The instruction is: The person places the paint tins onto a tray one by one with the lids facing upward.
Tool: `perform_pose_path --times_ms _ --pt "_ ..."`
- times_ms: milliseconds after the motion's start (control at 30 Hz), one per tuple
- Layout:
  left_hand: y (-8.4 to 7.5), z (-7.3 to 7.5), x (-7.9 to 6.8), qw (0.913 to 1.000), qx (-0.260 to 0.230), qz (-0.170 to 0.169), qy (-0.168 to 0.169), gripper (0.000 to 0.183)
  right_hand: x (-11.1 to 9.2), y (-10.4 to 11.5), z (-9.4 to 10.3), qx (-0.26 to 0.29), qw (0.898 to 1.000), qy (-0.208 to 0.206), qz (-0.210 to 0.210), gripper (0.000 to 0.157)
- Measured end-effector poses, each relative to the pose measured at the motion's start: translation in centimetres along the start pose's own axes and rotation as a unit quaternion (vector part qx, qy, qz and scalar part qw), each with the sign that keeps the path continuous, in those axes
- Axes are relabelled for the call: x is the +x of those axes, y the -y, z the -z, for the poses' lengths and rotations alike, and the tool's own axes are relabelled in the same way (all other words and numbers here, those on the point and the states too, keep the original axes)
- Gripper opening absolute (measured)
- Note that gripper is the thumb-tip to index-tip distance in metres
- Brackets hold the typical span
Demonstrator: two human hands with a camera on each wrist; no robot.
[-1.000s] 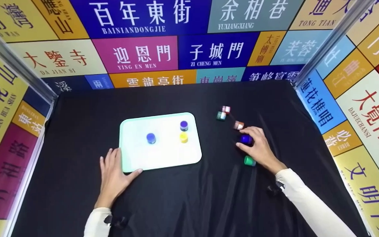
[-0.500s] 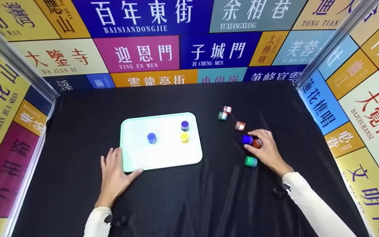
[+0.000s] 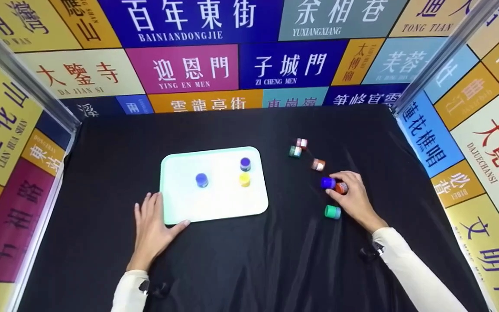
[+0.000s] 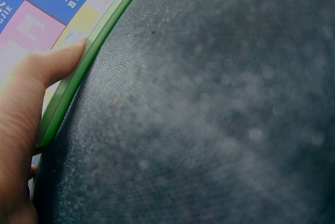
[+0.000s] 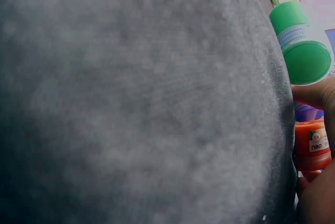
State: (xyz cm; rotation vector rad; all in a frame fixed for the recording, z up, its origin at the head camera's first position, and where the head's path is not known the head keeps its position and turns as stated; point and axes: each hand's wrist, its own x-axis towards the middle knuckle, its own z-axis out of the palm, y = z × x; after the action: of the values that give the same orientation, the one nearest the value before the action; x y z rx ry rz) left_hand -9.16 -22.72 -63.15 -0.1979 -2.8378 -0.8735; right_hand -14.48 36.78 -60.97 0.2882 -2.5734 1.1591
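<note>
Right of centre in the head view, my right hand (image 3: 354, 194) is gripping a glossy red-orange jar (image 3: 341, 188) beside a blue jar (image 3: 327, 183); only the right wrist view is showing its printed label (image 5: 318, 143). My left hand (image 3: 152, 224), fingers extended, is touching the tray (image 3: 219, 206).

Left hand (image 4: 21, 96) on green rim (image 4: 75, 80)

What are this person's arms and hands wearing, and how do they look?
The left sleeve and right sleeve are plain, cream-white and long. A small black device sits at the left cuff, a second black device at the right. The left hand and right hand are gloveless.
</note>
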Motion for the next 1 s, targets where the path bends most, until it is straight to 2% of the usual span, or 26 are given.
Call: perform_pose_path --times_ms 400,767,1000 --pt "-0.1 0.1 0.1 1.0 -0.004 0.003 0.001 0.118 0.6 1.1 0.3 -0.005 1.0 -0.009 -0.023 0.041" --pt "-0.1 0.1 0.2 1.0 -0.003 0.007 0.001 0.119 1.4 2.6 0.2 0.013 1.0 -0.023 -0.003 0.042" --pt "0.0 0.1 0.0 0.9999 -0.003 0.01 0.006 0.12 1.5 3.5 -0.2 0.012 1.0 -0.016 0.013 0.043"
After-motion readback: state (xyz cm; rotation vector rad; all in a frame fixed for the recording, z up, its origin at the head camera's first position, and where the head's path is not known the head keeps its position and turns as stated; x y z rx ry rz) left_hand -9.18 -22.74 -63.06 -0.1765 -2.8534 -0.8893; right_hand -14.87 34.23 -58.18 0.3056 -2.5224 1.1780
